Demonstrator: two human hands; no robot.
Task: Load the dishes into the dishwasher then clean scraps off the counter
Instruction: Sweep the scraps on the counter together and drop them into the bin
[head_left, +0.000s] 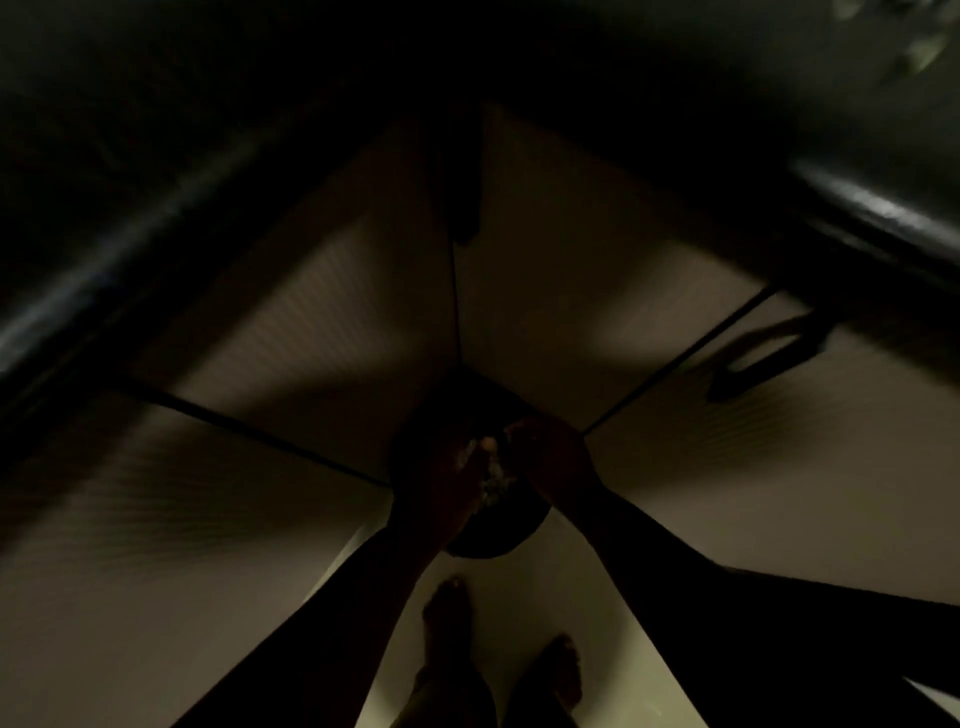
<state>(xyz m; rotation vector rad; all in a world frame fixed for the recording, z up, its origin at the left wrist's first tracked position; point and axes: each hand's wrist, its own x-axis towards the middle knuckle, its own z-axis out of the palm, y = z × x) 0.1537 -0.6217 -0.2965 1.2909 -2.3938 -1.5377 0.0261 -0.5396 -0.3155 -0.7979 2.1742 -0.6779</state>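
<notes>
The scene is very dark. My left hand (448, 486) and my right hand (551, 460) meet low down in the corner where two cabinet runs join. Pale food scraps (491, 470) lie on the fingers of my left hand, between the two hands. The curled fingers of my right hand touch the scraps from the right. Directly below the hands stands a dark round bin (491, 543), mostly hidden by them. No dishes or dishwasher are in view.
Dark counter edges run along the upper left (130, 249) and upper right (872, 208). Pale cabinet doors (597, 270) fill the corner, with a dark handle (769, 356) on the right one. My bare feet (449, 618) stand on the light floor (511, 603) below.
</notes>
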